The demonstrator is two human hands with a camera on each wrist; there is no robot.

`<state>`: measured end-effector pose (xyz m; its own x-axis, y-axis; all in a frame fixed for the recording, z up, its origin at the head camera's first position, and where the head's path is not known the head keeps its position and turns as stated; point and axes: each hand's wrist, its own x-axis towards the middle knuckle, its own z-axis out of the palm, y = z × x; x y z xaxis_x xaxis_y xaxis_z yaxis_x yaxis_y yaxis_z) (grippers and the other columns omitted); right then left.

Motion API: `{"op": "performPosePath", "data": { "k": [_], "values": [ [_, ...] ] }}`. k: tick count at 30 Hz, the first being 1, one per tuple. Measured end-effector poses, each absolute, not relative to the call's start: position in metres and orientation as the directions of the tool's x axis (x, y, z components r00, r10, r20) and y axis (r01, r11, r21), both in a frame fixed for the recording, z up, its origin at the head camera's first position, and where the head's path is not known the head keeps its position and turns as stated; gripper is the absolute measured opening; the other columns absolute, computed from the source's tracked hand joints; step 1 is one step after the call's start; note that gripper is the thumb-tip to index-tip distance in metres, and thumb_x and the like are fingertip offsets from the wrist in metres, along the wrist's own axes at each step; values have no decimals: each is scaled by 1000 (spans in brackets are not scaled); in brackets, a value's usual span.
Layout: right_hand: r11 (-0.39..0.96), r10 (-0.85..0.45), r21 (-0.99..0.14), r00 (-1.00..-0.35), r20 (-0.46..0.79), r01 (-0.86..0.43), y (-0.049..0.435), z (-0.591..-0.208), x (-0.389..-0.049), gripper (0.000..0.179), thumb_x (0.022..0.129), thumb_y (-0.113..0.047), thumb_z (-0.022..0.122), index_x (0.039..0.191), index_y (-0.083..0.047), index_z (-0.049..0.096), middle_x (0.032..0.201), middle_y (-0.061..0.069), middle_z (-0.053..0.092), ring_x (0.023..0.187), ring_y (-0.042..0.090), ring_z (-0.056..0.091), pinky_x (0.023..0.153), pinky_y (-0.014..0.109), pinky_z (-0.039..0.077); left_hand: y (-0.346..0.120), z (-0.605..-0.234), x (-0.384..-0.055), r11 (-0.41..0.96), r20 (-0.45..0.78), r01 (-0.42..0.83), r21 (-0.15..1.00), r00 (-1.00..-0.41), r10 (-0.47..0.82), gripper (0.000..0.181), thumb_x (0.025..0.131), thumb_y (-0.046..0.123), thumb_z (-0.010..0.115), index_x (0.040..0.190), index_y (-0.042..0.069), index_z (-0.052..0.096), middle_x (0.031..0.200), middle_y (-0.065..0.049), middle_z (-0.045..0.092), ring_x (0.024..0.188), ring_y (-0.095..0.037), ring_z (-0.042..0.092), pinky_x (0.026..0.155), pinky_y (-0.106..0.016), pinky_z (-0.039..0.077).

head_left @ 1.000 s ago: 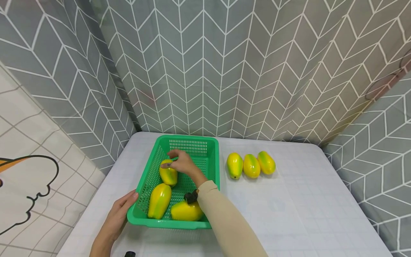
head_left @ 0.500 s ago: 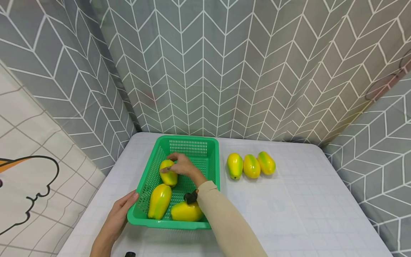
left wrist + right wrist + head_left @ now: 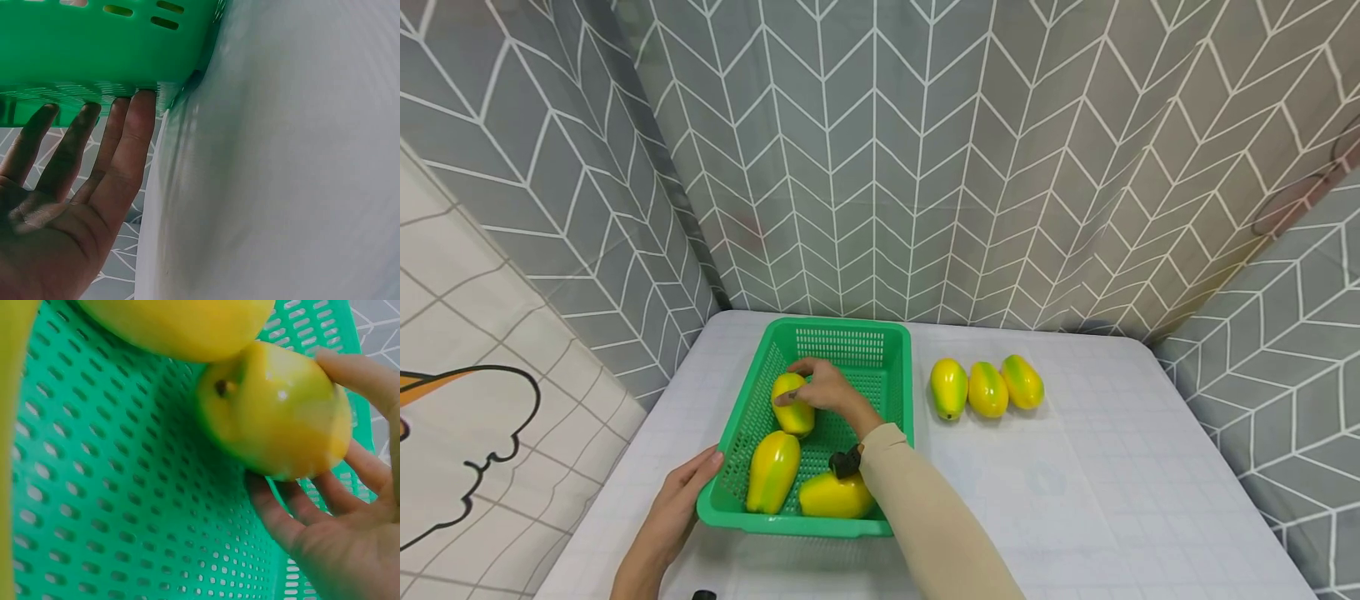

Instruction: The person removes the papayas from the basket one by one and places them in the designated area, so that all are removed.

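Note:
My right hand (image 3: pixel 827 387) is over the far left of a green plastic basket (image 3: pixel 897 379). In the right wrist view, its thumb and fingers (image 3: pixel 275 509) wrap round a glossy yellow-green papaya (image 3: pixel 290 412), which lies low in the basket. Just in front of it is a second papaya (image 3: pixel 773 471), along the left wall. A third papaya (image 3: pixel 835 496) lies crosswise at the near end, partly covered by the right sleeve. My left hand (image 3: pixel 677 496) is at the basket's near left side; in the left wrist view its straight fingers (image 3: pixel 128 140) touch the wall from outside.
Right of the basket, three more papayas (image 3: pixel 987 389) lie side by side on the white-covered table (image 3: pixel 1075 500). A grey patterned curtain (image 3: pixel 880 167) hangs behind the table and along its sides. A small black object (image 3: pixel 703 595) shows at the bottom edge.
My right hand's fingers have come down from above the far papaya and closed round it. The left hand and the other papayas stay in place.

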<state>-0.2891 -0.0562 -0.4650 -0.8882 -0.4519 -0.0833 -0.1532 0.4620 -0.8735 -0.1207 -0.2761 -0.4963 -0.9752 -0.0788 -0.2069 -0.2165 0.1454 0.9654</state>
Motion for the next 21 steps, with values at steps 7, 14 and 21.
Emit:
{"op": "performPosePath", "data": {
  "k": [7,14,21],
  "values": [
    [434,-433,-886,-900,-45,-164,-57,-456,-289,62,89,-25,86,144,-9,63,142,12,64,118,24,64,96,34,60,-276,-497,-121,144,-207,-216,966,-975,-76,62,115,40,44,158,-5,42,107,28,73,78,-12,74,75,-27,64],
    [415,-420,-892,-907,-14,-178,-50,-445,-290,61,90,-26,85,144,-9,62,142,13,63,120,26,64,95,36,61,-276,-498,-121,143,-214,-223,964,-974,-76,62,115,40,43,159,-5,41,101,22,76,74,-12,73,73,-27,64],
    [389,-399,-899,-916,34,-202,-42,-429,-292,63,90,-27,85,145,-9,62,141,13,63,120,27,63,93,34,61,-277,-499,-122,142,-205,-214,966,-976,-76,62,115,39,43,159,-5,41,102,22,76,73,-13,73,72,-27,64]
  ]
}}
